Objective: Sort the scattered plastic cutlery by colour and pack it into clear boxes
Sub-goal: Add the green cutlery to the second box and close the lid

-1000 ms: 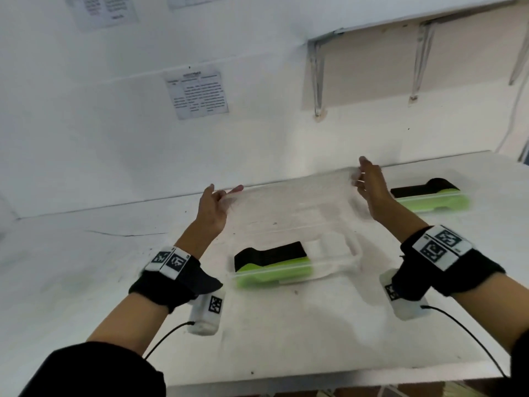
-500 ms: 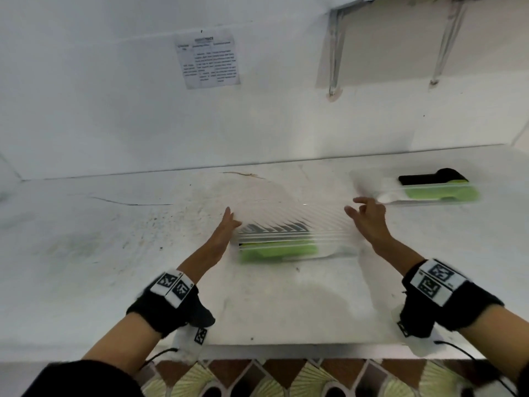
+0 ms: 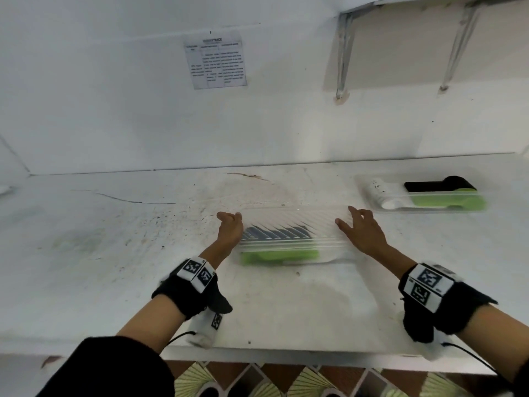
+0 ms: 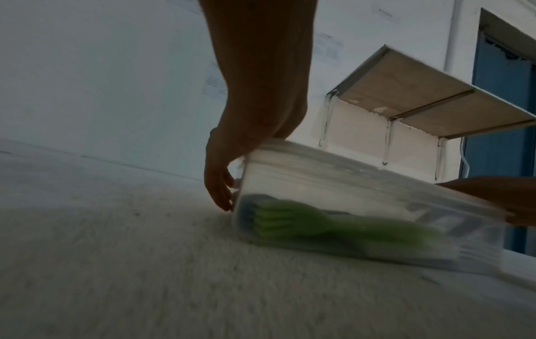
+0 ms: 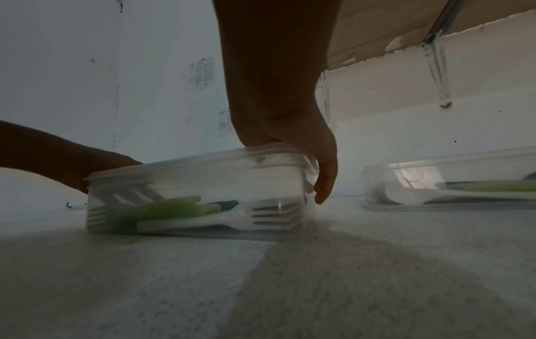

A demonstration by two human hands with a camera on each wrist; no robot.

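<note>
a: okay, i'm on the head view. both hands are down at the near clear box [image 3: 292, 239], which sits on the white counter [image 3: 114, 253] around the middle, a bit toward the front edge. its lid [image 3: 294, 217] is on top.

b: what's the left hand [image 3: 230, 229] doing?

a: it's at the box's left end, palm on the lid's edge, fingers [image 4: 217, 190] hanging down the end wall, fairly straight and relaxed. from the left wrist view i can't see them curl round anything.

b: and the right hand [image 3: 362, 232]?

a: it mirrors the left at the right end. the heel of the hand lies on the lid, fingers [image 5: 326, 183] draped down past the corner, loosely extended. they look like they're pressing rather than clasping.

b: contents?

a: green cutlery [image 3: 279, 256] along the front wall, dark pieces [image 3: 276, 233] behind it, and white forks [image 5: 272, 216] at the right end, seen through the wall in the right wrist view. everything is a little motion-blurred.

b: anything else on the counter?

a: a second clear box [image 3: 420, 194] toward the back right corner, well apart from my hands, holding white, black and green pieces. i can't tell whether its lid is seated. there's a printed sheet [image 3: 216, 63] on the wall, and shelf brackets [image 3: 343, 53] up to the right.
</note>
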